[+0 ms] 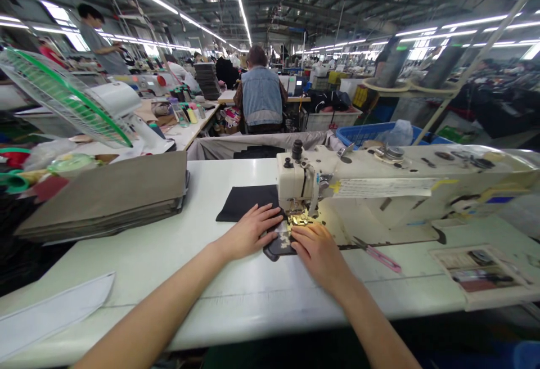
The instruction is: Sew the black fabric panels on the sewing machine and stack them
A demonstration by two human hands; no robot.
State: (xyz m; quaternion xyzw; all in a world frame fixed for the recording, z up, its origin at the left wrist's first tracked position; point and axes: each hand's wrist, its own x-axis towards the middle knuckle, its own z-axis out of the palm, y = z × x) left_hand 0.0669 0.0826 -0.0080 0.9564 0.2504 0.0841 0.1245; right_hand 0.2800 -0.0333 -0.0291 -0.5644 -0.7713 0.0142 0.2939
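Note:
A black fabric piece [248,203] lies flat on the machine bed, partly under the head of a white sewing machine [294,180]. My left hand [251,231] rests palm down at the fabric's right part, its fingers spread and pointing to the needle area. Just right of the lit presser foot [300,220], my right hand [318,251] lies on the bed with fingers slightly bent and the thumb apart; I see nothing held in it, though the surface under its fingers is hidden. Pink-handled thread snips [382,257] lie to the right of that hand.
A stack of grey-brown panels [113,194] sits left, before a green-rimmed fan [71,96]. A pale pointed panel [54,313] lies front left; a small tool tray [485,273] is at right. Beyond the table are a blue basket [363,133] and a seated person [262,96].

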